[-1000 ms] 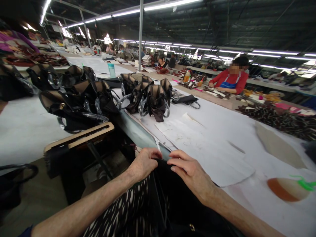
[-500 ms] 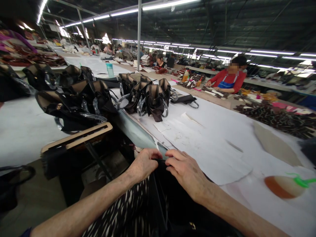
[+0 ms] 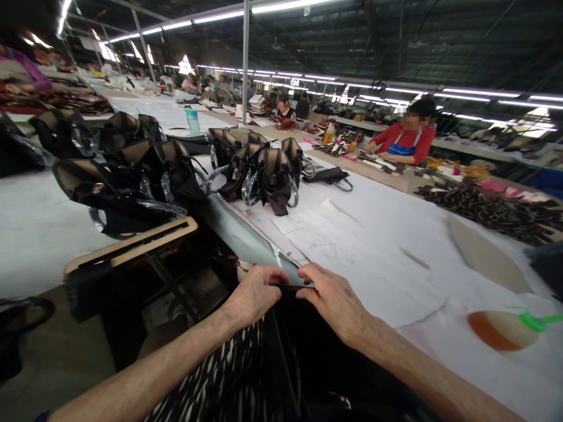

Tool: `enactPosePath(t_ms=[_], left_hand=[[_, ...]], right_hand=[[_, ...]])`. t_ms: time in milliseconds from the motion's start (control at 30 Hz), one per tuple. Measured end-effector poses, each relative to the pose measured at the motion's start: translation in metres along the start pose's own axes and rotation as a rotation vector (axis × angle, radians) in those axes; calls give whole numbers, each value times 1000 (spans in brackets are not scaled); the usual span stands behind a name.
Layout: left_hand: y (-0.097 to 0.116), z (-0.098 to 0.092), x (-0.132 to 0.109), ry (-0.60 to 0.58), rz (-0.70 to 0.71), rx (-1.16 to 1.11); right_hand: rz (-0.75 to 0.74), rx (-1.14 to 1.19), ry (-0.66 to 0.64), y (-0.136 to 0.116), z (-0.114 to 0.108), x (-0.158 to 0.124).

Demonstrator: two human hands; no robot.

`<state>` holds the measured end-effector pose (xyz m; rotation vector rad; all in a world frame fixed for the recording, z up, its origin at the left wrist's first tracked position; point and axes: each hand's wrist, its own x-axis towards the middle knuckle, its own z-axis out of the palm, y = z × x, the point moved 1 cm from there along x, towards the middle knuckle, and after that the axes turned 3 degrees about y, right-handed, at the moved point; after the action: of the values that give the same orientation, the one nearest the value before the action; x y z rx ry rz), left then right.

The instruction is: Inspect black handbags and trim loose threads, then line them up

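**Two hands pinch the rim of a black bag (image 3: 325, 366)**

In the head view, the bag is below the grip and between the forearms, at the lower middle. The left hand (image 3: 257, 290) pinches its upper edge between thumb and curled fingers; the right hand (image 3: 338, 302) has thumb and fingers about the same edge, a short gap away.

Just beyond the fingers runs the edge of a white-covered table (image 3: 378, 252). Its surface lies open to the right as far as a bottle of amber liquid (image 3: 504, 329). Ahead, finished-looking bags (image 3: 277, 181) stand well apart from the hands; to the left is a stand with a tan top (image 3: 153, 240).

The bag's lower part is cut off by the bottom border, and its dark folds merge; only a small gold-coloured fitting (image 3: 341, 401) shows.
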<state>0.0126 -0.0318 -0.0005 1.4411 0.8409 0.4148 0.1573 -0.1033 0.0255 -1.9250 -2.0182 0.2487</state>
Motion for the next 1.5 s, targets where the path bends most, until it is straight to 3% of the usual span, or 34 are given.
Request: enactPosePath(t_ms=[167,367,667,833,1300,1500], left_hand=[[1,-1,-1,-9,-25,0],[-3,-4,1,-53,-2,15],[-4,-7,2,-26,-45,8],[-2,-7,1,-17,-52,-14],[1,-8,-1,-21,14,126],[0,-5,1,-22,35,94]], right_hand=[[-76,-130,-147,-4,-2,2],[-87,-222,-147,-3,1,7],[-54,32,-210,-2,-9,-4],[46,-16,-136,1,-6,-7],[-2,-199,-181,0,-5,-2],[-42,-219,-174,-14,0,7]])
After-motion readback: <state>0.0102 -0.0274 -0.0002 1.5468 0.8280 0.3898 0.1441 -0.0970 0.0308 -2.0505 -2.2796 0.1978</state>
